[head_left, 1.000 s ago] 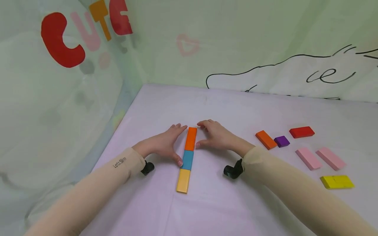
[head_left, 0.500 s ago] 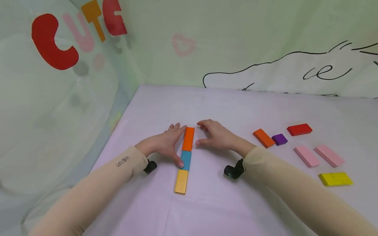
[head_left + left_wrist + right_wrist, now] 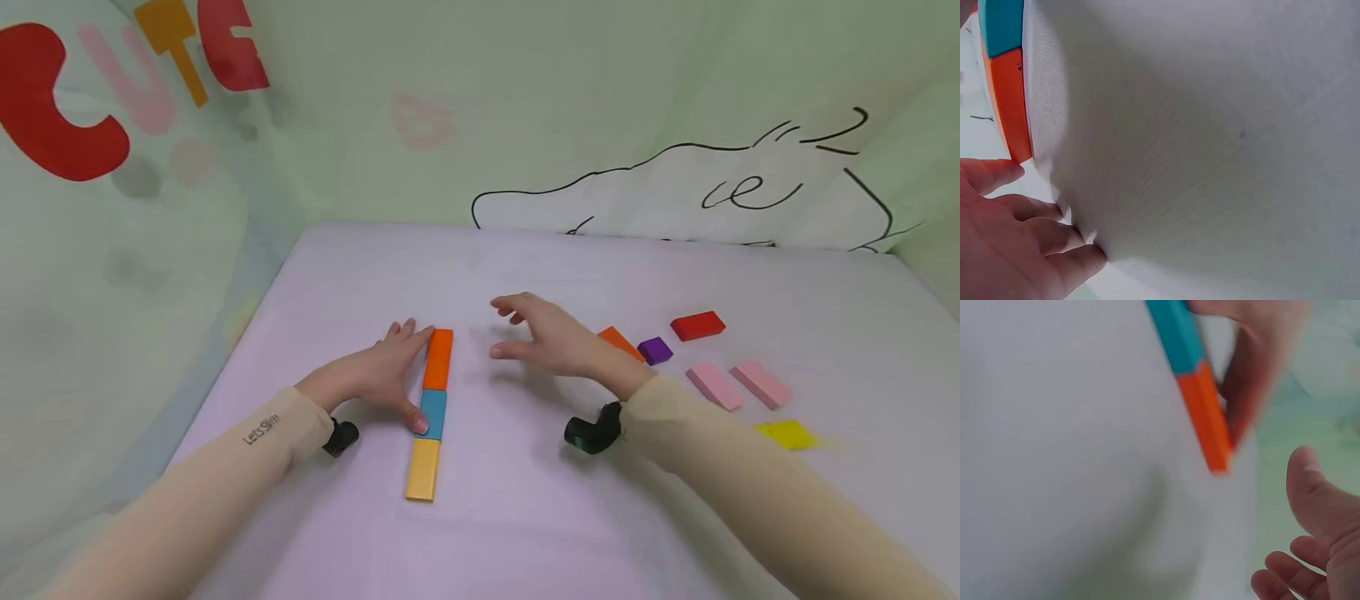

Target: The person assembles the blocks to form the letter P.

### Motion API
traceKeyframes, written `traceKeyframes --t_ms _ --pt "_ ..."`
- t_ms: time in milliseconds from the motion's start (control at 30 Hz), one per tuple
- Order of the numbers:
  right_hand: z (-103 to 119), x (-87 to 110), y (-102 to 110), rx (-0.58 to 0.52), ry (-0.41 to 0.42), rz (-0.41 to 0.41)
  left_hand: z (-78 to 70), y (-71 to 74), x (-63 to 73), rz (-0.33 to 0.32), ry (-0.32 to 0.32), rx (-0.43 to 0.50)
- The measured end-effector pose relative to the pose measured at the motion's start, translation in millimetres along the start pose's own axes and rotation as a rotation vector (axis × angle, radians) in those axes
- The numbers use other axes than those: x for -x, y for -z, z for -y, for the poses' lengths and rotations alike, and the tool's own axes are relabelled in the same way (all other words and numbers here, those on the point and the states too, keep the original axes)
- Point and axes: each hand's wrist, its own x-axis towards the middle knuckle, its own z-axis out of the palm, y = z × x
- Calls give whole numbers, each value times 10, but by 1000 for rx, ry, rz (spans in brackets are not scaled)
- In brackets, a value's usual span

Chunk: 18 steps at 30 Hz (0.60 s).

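Table: a pale lilac cloth [image 3: 525,517] over a flat top, lightly creased near the front; shadows of both arms fall across it.
Walls: a greenish hanging [image 3: 337,142] at the back, with a black line drawing [image 3: 750,196] on it; coloured letters [image 3: 174,42] at upper left.
Edges: the far edge meets the hanging; the left edge slants away, with the row well inside it.
Row: orange block [image 3: 438,360], blue block [image 3: 432,408], tan block [image 3: 423,471], end to end, touching, left of centre.
Room to move: bare cloth lies between the row and the right hand, and more in front of both.
Loose blocks: second orange block [image 3: 621,342], partly behind the right hand; purple block [image 3: 655,351] just beside it; red block [image 3: 697,326], two pink blocks [image 3: 761,383] and yellow block [image 3: 785,434] farther right.
Left hand [image 3: 375,371]: fingers spread; thumb against the blue block, forefinger at the orange block's far corner.
Right hand [image 3: 555,342]: thumb and fingers well apart, lightly bent, holding nothing; nearest the second orange block.
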Motion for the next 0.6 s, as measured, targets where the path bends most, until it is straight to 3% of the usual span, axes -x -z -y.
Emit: traceKeyframes --t_ms 133,233,400,600 --pt "-363 375 472 66 -75 -95 41 21 30 -12 -32 -14" --pt "-639 664 673 141 -143 -86 67 35 41 -16 -44 -23" --pt "-839 1071 628 169 -194 -64 133 30 81 -19 -50 -15" --pt "-731 1351 451 170 -144 -112 230 61 180 -51 -50 49"
